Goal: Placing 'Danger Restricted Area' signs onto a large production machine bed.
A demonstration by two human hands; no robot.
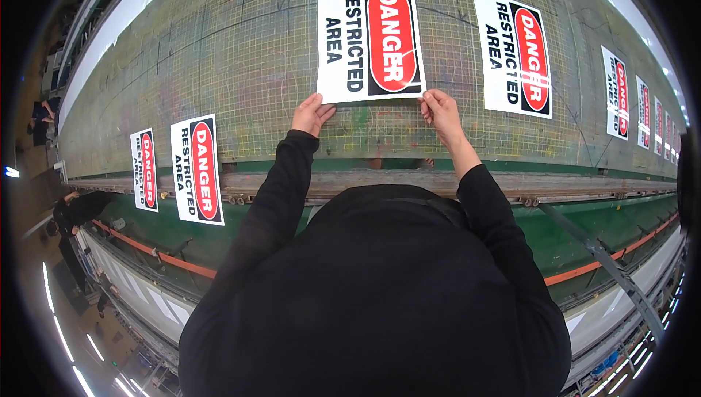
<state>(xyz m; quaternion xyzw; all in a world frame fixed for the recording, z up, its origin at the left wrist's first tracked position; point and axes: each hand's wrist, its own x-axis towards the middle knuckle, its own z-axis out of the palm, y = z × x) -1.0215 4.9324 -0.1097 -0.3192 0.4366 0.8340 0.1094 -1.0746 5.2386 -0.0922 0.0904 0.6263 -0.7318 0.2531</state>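
Between my two hands is a white sign sheet (336, 72) with a red oval on a black panel and black lettering. My left hand (312, 115) pinches its near left corner, thumb and fingers closed on the edge. At the near right corner, my right hand (441, 113) grips the same sheet the same way. The sheet's near edge looks slightly raised, with a shadow under it on the green gridded table (255, 90). Whether its far edge touches the table, I cannot tell.
Matching signs lie along the table: one (491, 90) to the right, several beyond it, and two at the left, the nearer (184, 203) overhanging the near edge. A metal rail (365, 181) runs along that edge. A grey bar (606, 262) slants at the right. People in dark clothes (84, 211) stand far left.
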